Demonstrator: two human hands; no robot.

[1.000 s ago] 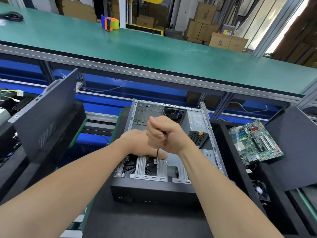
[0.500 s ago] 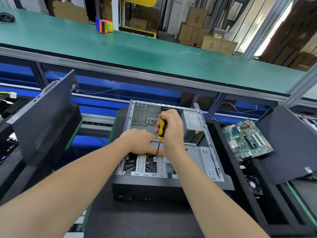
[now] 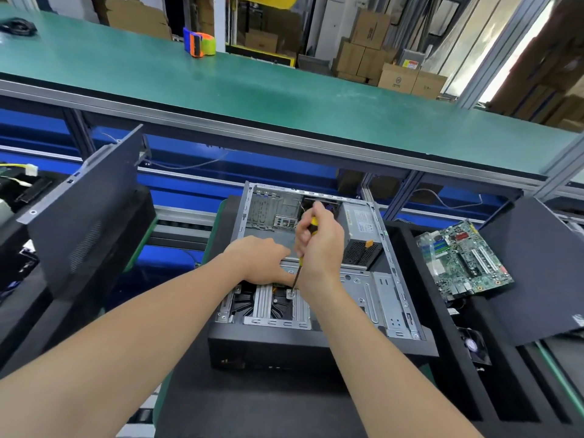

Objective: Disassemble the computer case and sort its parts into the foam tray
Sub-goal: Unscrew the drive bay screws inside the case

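Head view: both forearms are stretched over the open computer case (image 3: 389,298) on the bench (image 3: 252,406), the right hand (image 3: 319,248) is held raised as half a second before, its fingers (image 3: 304,230) clenched round the screwdriver (image 3: 313,222) set tip-down on the drive cage (image 3: 279,309), the left hand (image 3: 260,259) rested beside, grip undiscernible.

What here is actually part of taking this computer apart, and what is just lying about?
Part of the job: computer case, screwdriver held in the right hand, left hand resting on the case, motherboard and fan already out, foam tray.
Lying about: tape dispenser, cardboard boxes, black cable on the green bench.
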